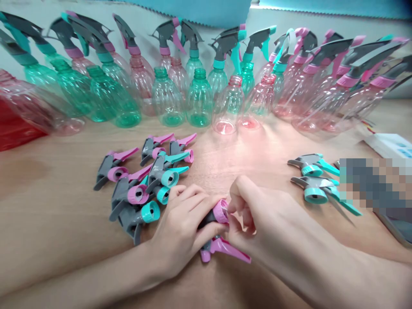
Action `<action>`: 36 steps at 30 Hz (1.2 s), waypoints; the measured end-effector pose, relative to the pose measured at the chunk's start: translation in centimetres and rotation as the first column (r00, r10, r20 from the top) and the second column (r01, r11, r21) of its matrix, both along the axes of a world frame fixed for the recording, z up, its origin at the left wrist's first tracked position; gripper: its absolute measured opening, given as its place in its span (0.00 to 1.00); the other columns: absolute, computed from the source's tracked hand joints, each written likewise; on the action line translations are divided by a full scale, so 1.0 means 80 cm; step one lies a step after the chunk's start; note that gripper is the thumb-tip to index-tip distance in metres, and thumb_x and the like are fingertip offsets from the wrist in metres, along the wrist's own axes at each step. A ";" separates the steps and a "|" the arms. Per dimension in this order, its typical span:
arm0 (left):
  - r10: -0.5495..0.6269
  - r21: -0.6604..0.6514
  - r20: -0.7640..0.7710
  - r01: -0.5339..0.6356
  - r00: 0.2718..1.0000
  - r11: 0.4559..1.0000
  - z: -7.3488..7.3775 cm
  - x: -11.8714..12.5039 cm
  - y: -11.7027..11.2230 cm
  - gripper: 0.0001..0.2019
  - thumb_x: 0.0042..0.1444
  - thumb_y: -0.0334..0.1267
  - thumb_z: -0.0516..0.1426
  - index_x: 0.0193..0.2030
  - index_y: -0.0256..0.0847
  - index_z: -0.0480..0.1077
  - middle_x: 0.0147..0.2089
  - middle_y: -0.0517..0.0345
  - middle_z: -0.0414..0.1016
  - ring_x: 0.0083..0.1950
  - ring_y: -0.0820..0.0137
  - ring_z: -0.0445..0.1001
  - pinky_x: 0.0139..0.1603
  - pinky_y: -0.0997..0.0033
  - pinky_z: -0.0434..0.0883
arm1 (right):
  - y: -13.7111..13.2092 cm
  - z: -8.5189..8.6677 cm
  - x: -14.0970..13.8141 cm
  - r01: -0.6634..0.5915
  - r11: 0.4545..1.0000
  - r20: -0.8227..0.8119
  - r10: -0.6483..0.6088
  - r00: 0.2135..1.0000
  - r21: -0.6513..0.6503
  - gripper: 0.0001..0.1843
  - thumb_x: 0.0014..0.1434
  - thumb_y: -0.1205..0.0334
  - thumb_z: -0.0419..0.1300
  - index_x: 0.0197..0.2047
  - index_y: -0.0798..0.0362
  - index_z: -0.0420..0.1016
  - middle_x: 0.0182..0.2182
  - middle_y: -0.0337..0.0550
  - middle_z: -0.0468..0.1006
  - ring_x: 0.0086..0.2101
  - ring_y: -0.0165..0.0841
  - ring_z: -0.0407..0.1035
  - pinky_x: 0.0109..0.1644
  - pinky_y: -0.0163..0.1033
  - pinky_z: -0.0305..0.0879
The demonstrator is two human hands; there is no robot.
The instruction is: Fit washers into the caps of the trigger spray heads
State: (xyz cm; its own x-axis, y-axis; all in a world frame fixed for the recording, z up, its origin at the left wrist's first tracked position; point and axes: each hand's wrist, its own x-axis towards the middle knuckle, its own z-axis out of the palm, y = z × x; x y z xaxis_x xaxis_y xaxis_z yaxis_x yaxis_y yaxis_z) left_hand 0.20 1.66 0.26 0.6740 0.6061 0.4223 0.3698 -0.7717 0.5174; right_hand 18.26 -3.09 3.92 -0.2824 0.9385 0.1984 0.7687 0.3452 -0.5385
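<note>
My left hand (pixel 182 221) is closed around a grey and pink spray trigger head (pixel 220 211), its pink collar turned to the right. The pink lever of that head sticks out below my fingers. With thumb and fingers pinched together, my right hand (pixel 257 214) is at the open mouth of the collar; what it pinches, if anything, is too small to make out. Left of my left hand lies a pile of loose spray heads with pink collars (pixel 137 194) and teal collars (pixel 150 211). Two teal spray heads (pixel 315 195) lie to the right of my right hand.
Along the back stand several clear green bottles (pixel 199 101) and pink bottles (pixel 230 107), some without tops, others fitted with spray heads. A red bag (pixel 19 126) is at the left edge. A white box (pixel 389 145) and a blurred-out patch are at the right.
</note>
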 end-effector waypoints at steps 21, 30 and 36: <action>0.010 -0.146 0.062 -0.001 0.998 0.989 0.008 -0.003 0.002 0.19 0.51 0.39 0.66 0.49 0.43 0.68 0.41 0.60 0.75 0.45 0.66 0.70 0.50 0.66 0.61 | 0.045 0.042 0.044 -0.194 0.891 -0.264 0.088 0.961 -0.410 0.04 0.58 0.61 0.61 0.35 0.50 0.69 0.30 0.31 0.74 0.28 0.22 0.66 0.29 0.28 0.63; -0.005 -0.127 0.079 0.015 0.997 0.992 0.006 -0.003 0.003 0.18 0.52 0.40 0.65 0.47 0.42 0.67 0.39 0.60 0.74 0.44 0.66 0.70 0.48 0.65 0.62 | 0.037 0.039 0.040 -0.229 0.941 -0.205 0.180 0.962 -0.249 0.04 0.57 0.63 0.62 0.34 0.48 0.69 0.29 0.28 0.75 0.26 0.20 0.67 0.26 0.24 0.62; -0.012 -0.124 0.077 0.021 0.997 0.992 0.004 -0.004 0.002 0.20 0.51 0.39 0.66 0.48 0.42 0.66 0.40 0.60 0.74 0.44 0.66 0.70 0.49 0.64 0.61 | 0.037 0.035 0.029 -0.250 0.941 -0.226 0.199 0.954 -0.226 0.07 0.56 0.69 0.61 0.37 0.51 0.68 0.30 0.30 0.76 0.26 0.20 0.67 0.27 0.24 0.62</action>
State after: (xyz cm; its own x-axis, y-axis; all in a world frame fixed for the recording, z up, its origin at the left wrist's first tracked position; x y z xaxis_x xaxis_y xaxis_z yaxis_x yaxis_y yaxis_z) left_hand -0.12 1.79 0.56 0.6532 0.6463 0.3945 0.3134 -0.7051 0.6361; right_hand 20.57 -0.10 6.71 -0.4708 0.8814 0.0392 0.5567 0.3313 -0.7618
